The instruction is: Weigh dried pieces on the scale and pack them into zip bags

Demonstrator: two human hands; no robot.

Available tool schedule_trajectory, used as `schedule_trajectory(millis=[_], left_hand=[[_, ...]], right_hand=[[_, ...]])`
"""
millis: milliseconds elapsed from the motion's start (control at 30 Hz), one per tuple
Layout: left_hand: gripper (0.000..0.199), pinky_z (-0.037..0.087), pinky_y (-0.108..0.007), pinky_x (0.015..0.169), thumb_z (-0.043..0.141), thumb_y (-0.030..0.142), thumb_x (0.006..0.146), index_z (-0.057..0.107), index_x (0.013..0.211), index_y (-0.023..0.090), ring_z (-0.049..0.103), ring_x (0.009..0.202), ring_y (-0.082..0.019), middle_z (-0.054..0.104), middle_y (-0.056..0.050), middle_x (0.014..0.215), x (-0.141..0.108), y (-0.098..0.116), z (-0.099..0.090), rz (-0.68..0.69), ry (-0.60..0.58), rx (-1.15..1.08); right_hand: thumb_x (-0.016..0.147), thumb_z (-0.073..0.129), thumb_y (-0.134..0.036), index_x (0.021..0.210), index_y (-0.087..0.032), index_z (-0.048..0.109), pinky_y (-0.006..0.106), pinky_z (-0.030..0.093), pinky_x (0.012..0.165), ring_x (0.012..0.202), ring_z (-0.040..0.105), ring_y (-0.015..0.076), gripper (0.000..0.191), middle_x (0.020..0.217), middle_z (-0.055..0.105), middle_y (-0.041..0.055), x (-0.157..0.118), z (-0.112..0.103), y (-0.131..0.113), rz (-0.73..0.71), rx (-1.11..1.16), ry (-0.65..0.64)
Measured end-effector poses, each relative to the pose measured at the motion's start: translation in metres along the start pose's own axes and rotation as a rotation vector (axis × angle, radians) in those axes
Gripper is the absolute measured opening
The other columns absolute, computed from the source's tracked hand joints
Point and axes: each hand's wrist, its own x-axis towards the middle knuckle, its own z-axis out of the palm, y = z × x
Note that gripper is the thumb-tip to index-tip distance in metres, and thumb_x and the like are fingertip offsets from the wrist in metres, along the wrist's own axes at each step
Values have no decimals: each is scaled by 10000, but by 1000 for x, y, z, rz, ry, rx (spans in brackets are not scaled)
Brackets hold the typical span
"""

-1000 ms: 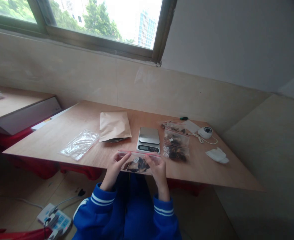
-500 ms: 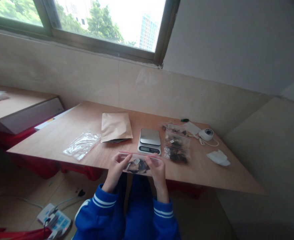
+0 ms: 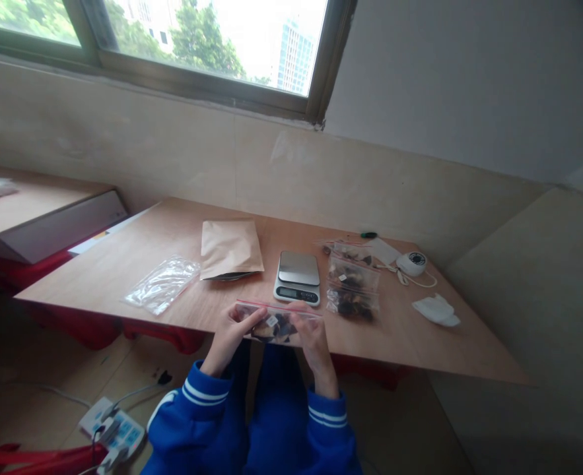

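Observation:
Between my hands, at the table's near edge, is a clear zip bag (image 3: 277, 326) with a red seal strip, holding dark dried pieces and a small white packet. My left hand (image 3: 232, 333) grips its left side, thumb lying across the front. On the right side, my right hand (image 3: 311, 336) pinches the bag near the top. Just beyond the bag stands a digital kitchen scale (image 3: 298, 274) with a bare metal plate. Several similar filled zip bags (image 3: 353, 280) lie in a column to the right of the scale.
A brown paper pouch (image 3: 230, 247) and flat clear plastic bags (image 3: 163, 284) lie on the left of the wooden table (image 3: 107, 264). At the right are a white round camera (image 3: 412, 264) with a cable and a crumpled white tissue (image 3: 436, 310). A power strip (image 3: 113, 429) sits on the floor.
Both thumbs have shifted a little on the bag; my right fingers have moved slightly inward and down. The dark pieces inside sit differently. The view has tilted slightly.

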Motion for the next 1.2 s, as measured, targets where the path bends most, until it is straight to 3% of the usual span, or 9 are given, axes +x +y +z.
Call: schedule_trajectory(millis=[167, 367, 533, 700, 833, 933, 1067, 1200], left_hand=[[253, 517, -247, 598, 791, 352, 642, 716, 756, 138, 673, 650, -181, 739, -44, 708, 1, 3, 0, 42, 45, 15], [241, 480, -229, 543, 784, 357, 646, 693, 652, 133, 625, 554, -147, 695, -19, 592, -1, -1, 3, 55, 63, 80], [244, 485, -233, 567, 777, 362, 654, 718, 693, 129, 632, 582, -154, 704, -28, 615, 0, -1, 4, 44, 78, 91], [257, 500, -243, 565, 791, 366, 630, 742, 732, 135, 650, 597, -172, 711, -30, 619, 3, 1, 4, 29, 93, 53], [250, 534, -269, 612, 793, 365, 627, 744, 714, 136, 680, 644, -199, 734, -53, 666, 2, 1, 0, 18, 21, 45], [271, 558, -303, 671, 787, 356, 638, 750, 794, 137, 699, 723, -227, 753, -75, 760, 2, 3, -2, 10, -44, 26], [278, 555, -345, 795, 767, 333, 668, 752, 869, 142, 683, 926, -269, 744, -106, 959, 2, 4, -2, 54, -144, 23], [234, 558, -330, 762, 755, 341, 681, 750, 797, 138, 694, 850, -252, 750, -90, 862, 1, 3, 0, 62, -119, 42]], right_hand=[[811, 630, -345, 850, -203, 665, 276, 491, 736, 805, 604, 172, 151, 833, 638, 12, 1, 0, -1, -39, -42, -31], [794, 650, -341, 720, -189, 629, 280, 479, 708, 715, 566, 157, 170, 714, 584, 1, 2, 4, -4, -91, -148, 116], [795, 648, -336, 699, -192, 631, 288, 484, 723, 731, 569, 166, 174, 723, 580, 12, 4, 7, -3, -149, -205, 189], [768, 677, -369, 718, -186, 670, 296, 497, 801, 911, 608, 191, 190, 985, 624, 61, 6, 5, 7, -70, -83, 172], [777, 657, -406, 910, -210, 698, 319, 512, 837, 1054, 597, 224, 240, 1160, 623, 70, 5, 7, 6, 14, 94, 67], [777, 668, -377, 903, -220, 714, 338, 507, 868, 1030, 611, 218, 207, 1096, 660, 57, 4, 11, 3, 13, 89, 12], [774, 685, -337, 789, -205, 721, 339, 491, 888, 970, 629, 207, 138, 945, 695, 44, 7, 16, 2, -20, 29, 60], [775, 676, -373, 840, -189, 713, 344, 521, 817, 850, 650, 201, 198, 854, 710, 41, 6, 20, 5, 15, 3, 72]])
